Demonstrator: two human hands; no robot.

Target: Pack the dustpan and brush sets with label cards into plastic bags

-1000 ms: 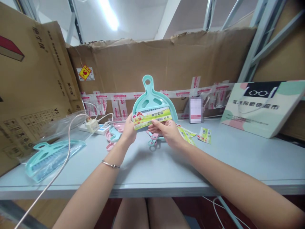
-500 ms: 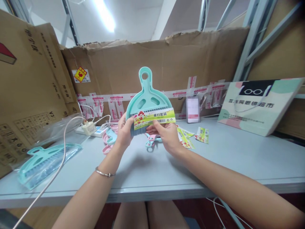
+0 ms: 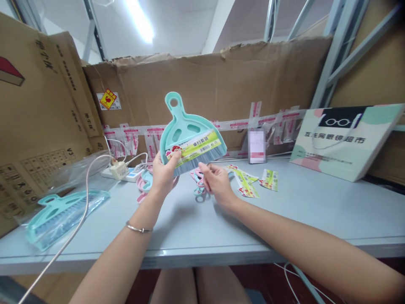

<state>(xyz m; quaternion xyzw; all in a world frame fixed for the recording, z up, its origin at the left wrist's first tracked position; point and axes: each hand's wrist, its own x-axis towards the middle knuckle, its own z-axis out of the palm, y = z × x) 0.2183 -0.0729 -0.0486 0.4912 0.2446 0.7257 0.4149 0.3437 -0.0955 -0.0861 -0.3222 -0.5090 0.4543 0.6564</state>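
My left hand (image 3: 163,175) grips the lower left corner of a teal mini dustpan-and-brush set (image 3: 186,133), held up above the grey table (image 3: 196,228) and tilted left. A green and yellow paper label (image 3: 193,147) wraps its front above the grey bristles. My right hand (image 3: 215,181) is just below and right of the set, off it, with its fingers loosely curled and nothing visible in them. Pink and teal plastic pieces (image 3: 198,181) lie on the table behind my hands.
Several spare labels (image 3: 249,183) lie right of my hands. A bagged teal set (image 3: 60,213) rests at the left by a white cable (image 3: 72,228). A power strip (image 3: 122,171), cardboard walls (image 3: 221,80), and a printed paper bag (image 3: 344,139) stand around the table.
My right hand has let go of the label and dropped slightly. My left hand has tilted the set to the left and moved it a little leftward.
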